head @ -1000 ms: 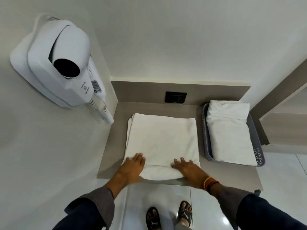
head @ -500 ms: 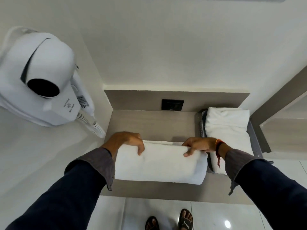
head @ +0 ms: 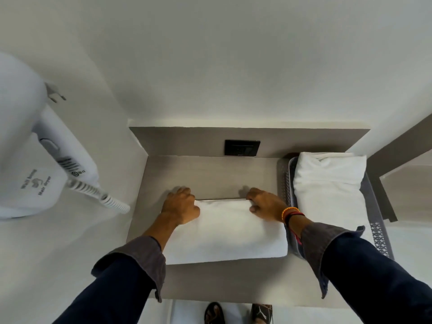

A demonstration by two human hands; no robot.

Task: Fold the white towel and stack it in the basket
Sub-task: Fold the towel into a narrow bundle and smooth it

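Note:
A folded white towel (head: pixel 225 232) lies across the grey counter (head: pixel 210 176), its long side running left to right. My left hand (head: pixel 181 206) grips its far left corner, fingers curled over the edge. At the far right corner my right hand (head: pixel 265 203) holds the same far edge, thumb on top. Right of the counter's middle stands a grey perforated basket (head: pixel 286 183), with another folded white towel (head: pixel 327 183) lying inside it.
A white wall-mounted hair dryer (head: pixel 35 164) with a coiled cord (head: pixel 100 195) juts out at the left. A black socket plate (head: pixel 242 148) sits on the back panel. A wooden shelf frame (head: pixel 397 164) rises at the right. My sandalled feet (head: pixel 236 313) show below the counter edge.
The flat towel was folded in half away from me. Both hands moved from its near edge to its far edge and lowered it onto the counter.

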